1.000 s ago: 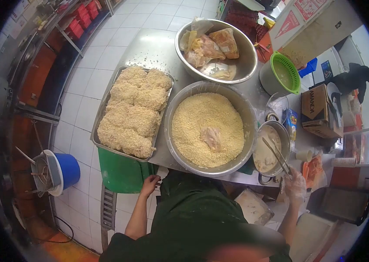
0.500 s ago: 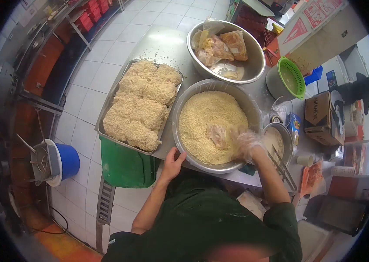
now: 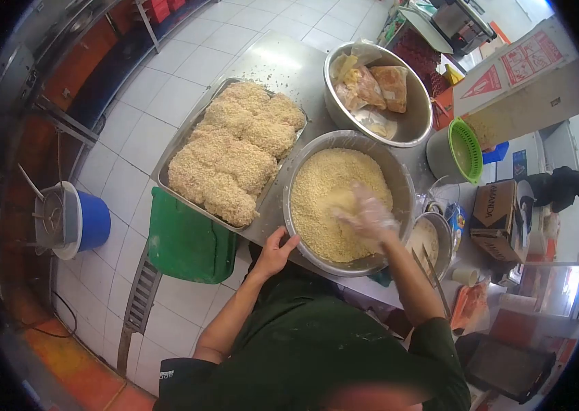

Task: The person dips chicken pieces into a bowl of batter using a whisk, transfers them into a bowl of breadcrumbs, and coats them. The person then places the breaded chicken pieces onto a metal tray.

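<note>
My right hand (image 3: 369, 214), in a clear plastic glove, is over the yellowish crumbs (image 3: 323, 171) in a large metal bowl (image 3: 288, 205). Its fingers are spread and slightly blurred. Just left of the fingers, a crumb-covered mound (image 3: 337, 201) stands out; what lies beneath is hidden. My bare left hand (image 3: 277, 252) grips the near left side of the bowl, thumb at the rim. To the left, a metal tray (image 3: 163, 177) holds several crumb-coated pieces (image 3: 224, 154), packed close together.
Behind stands another metal bowl (image 3: 421, 122) with bagged meat (image 3: 388, 85). At right are a smaller bowl of pale liquid (image 3: 423, 240), tongs (image 3: 433, 277), a green basket (image 3: 467, 154) and a cardboard box (image 3: 498, 216). A green bin (image 3: 190, 240) sits below the tray.
My right hand has moved left from the bowl's right side toward its middle, fingers spreading. The meat piece that showed bare is now covered with crumbs. My left hand stays at the bowl.
</note>
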{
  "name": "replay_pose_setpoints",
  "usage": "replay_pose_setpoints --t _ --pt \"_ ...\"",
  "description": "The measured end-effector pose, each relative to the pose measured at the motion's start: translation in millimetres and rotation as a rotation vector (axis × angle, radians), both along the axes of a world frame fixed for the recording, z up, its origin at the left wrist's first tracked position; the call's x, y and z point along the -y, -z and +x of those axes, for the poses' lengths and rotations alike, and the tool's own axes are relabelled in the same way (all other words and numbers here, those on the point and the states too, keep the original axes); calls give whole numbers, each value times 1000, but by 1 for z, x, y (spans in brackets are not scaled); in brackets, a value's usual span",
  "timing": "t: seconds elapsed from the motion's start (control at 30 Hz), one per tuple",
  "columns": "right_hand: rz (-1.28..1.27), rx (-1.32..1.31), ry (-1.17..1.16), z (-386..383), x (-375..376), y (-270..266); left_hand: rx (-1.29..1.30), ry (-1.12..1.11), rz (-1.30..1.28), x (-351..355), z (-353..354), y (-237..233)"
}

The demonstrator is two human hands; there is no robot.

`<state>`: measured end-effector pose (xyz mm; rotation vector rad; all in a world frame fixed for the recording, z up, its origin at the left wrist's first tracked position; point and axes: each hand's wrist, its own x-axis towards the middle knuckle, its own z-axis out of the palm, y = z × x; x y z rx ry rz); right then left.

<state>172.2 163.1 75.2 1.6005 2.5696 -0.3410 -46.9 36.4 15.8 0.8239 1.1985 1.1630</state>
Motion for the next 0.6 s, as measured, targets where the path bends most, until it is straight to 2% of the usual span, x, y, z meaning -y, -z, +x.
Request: replay_pose_setpoints --t 0.03,0.17,0.23,0.27,0.33,0.47,0.53,0.6 --pt "347 96 -142 -8 5 12 12 16 -25 0 0 0" --pt "484 122 -232 -8 4 18 49 9 -16 0 -1 -4" --pt "-271 -228 274 6 -7 0 46 48 -22 -1 -2 -5" --pt "-274 -220 262 11 -12 0 52 35 -24 0 -1 -5" --pt "-674 -77 360 14 -22 -2 12 30 -5 0 -1 -7" --pt "-859 -52 440 16 -28 -16 28 40 -5 0 -2 -3" --pt "-661 -223 317 24 -26 -17 72 57 -12 -1 -2 1" --pt "-593 -173 309 23 -31 -22 60 66 -11 0 -2 3"
